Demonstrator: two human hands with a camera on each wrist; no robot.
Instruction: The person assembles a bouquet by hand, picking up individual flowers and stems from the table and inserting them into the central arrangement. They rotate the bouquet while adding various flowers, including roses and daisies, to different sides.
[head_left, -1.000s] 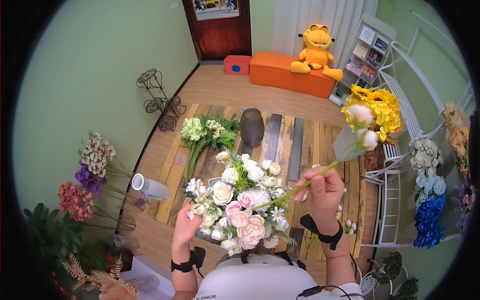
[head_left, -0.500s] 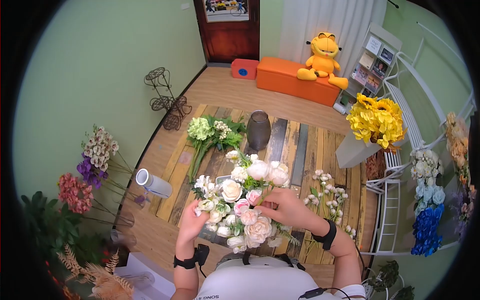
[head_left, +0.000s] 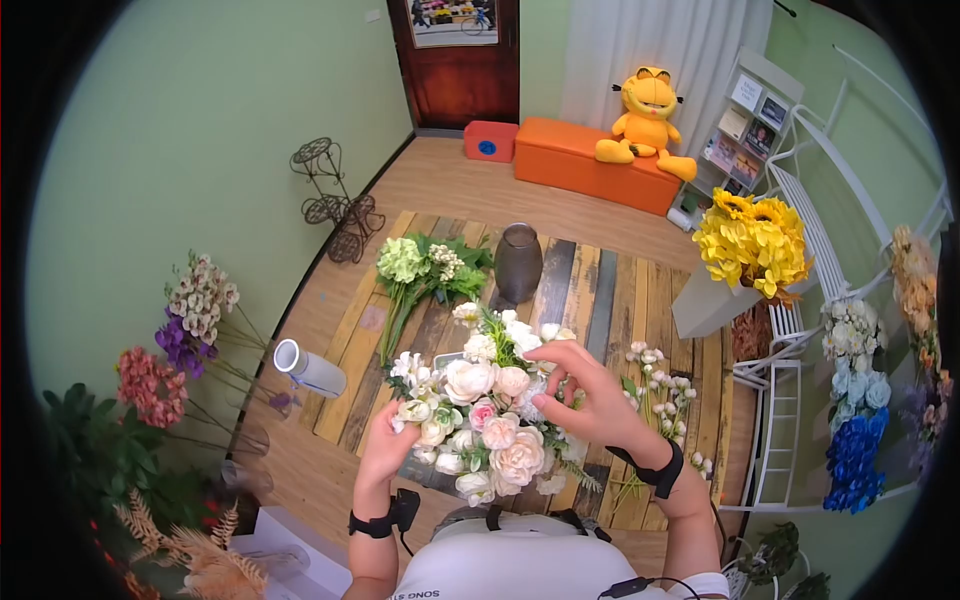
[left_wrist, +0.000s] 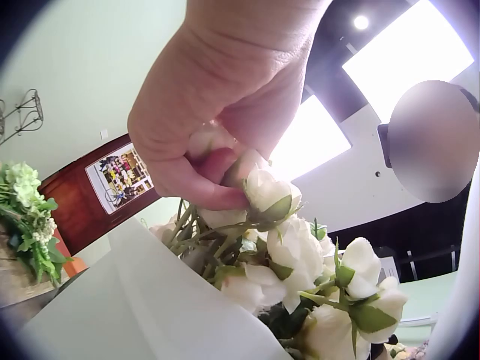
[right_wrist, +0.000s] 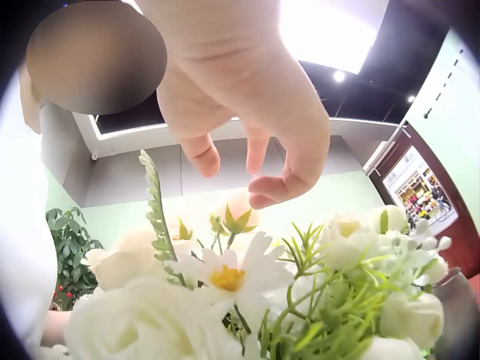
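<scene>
A full bouquet of white, cream and pink flowers is in front of the person. At its left side, the left hand curls its fingers round a white blossom, close to a pale, smooth container wall. Above the bouquet's right part, the right hand has bent, spread fingers with nothing between them. Two pale pink roses, one of them near that hand, stand among the blooms. In the right wrist view, a daisy and green sprigs lie below the fingertips. The stems' lower ends are hidden.
On the plank table are a dark glass vase, green foliage with pale blooms and loose white stems. Yellow sunflowers stand at the right, a white cylinder at the left.
The right hand has brought the pale pink roses from the right into the bouquet and let go of their stem. Its fingers have spread and moved slightly right. The left hand stays at the bouquet's left side.
</scene>
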